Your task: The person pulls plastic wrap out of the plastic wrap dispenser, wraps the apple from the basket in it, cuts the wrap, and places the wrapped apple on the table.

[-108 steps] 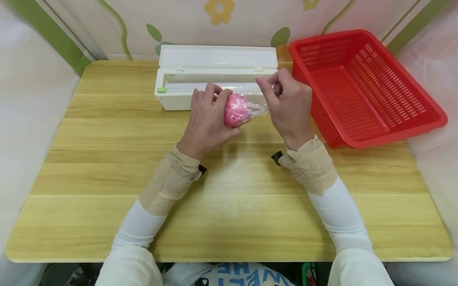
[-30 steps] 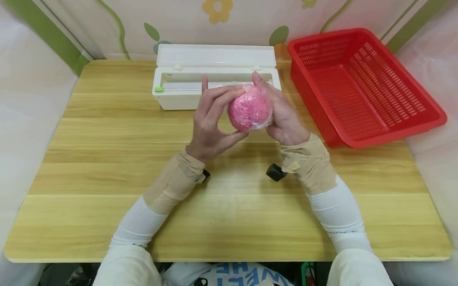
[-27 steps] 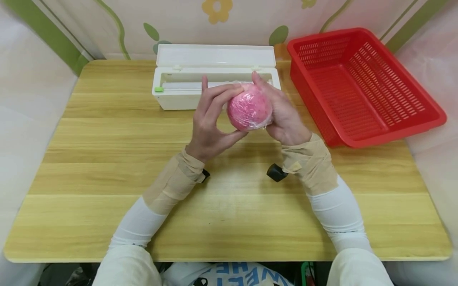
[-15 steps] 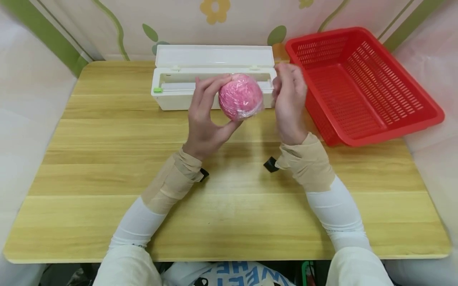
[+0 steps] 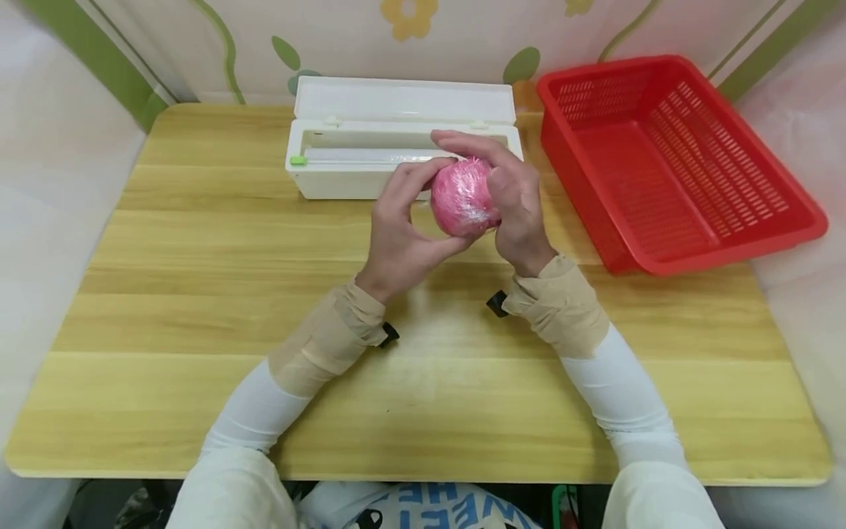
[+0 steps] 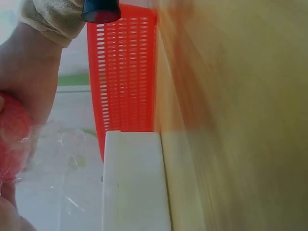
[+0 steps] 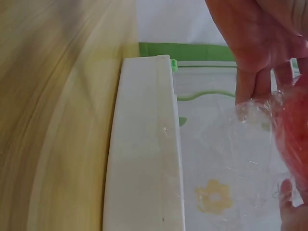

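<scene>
A pink ball, tightly covered in clear cling film, is held above the table. My left hand grips its left side between the fingers and thumb. My right hand rests against its right side, thumb on the ball and fingers stretched over its far side. Loose cling film hangs from the ball in the right wrist view. Part of the pink ball shows at the left edge of the left wrist view.
Behind the hands stands a white cling film dispenser with its lid raised and a roll inside. A red plastic basket sits at the right back of the wooden table. A patterned curtain hangs behind.
The ball was turned in both hands. Half a second ago my right hand was off to its right, fingers curled; now it lies against the ball. The ball has shifted slightly right.
</scene>
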`<state>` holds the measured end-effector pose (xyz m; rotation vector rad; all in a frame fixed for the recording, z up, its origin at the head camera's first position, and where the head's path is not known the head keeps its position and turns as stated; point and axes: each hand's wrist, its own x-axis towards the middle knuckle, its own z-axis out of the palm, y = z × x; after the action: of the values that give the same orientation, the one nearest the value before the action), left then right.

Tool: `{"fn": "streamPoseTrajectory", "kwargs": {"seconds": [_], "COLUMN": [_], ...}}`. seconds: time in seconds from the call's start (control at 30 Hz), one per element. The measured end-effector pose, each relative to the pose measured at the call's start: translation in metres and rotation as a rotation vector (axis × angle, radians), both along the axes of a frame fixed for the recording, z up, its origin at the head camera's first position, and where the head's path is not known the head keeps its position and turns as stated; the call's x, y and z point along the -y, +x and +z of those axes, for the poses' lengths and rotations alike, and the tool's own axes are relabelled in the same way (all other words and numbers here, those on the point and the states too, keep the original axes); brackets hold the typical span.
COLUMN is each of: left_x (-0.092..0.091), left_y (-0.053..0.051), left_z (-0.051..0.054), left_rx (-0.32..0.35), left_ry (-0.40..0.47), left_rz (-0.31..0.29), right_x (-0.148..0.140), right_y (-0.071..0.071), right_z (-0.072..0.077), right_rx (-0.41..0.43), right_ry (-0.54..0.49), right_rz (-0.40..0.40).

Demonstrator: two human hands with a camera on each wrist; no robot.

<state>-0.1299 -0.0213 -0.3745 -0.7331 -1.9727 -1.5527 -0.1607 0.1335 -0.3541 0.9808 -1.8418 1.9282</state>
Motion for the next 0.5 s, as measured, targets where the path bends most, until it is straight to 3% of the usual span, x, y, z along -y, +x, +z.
{"fn": "streamPoseTrajectory", "kwargs": {"seconds": [0.13,0.2,0.27,0.37,0.43,0.5], "left_x": [0.004,0.009,0.015,0.026,0.034,0.042], "left_y": [-0.004,-0.008,-0.012,-0.017,-0.019,-0.020], "left_z": [0.005,0.010,0.015,0.022,0.026,0.030], "left_rx": [0.219,0.358,0.458,0.497,0.484,0.468], "left_ry": [0.093,0.200,0.307,0.413,0.432,0.438], "left_rz": [-0.049,-0.096,-0.133,-0.193,-0.222,-0.259], "right_x": [-0.005,-0.008,-0.013,-0.022,-0.029,-0.034], "right_y": [-0.003,-0.005,-0.008,-0.010,-0.013,-0.017], "right_z": [0.004,0.008,0.013,0.021,0.027,0.029], "right_rx": [0.155,0.226,0.269,0.379,0.522,0.700], "right_ry": [0.055,0.085,0.128,0.177,0.211,0.228], "right_rz": [0.037,-0.011,-0.109,-0.251,-0.249,-0.184]}}
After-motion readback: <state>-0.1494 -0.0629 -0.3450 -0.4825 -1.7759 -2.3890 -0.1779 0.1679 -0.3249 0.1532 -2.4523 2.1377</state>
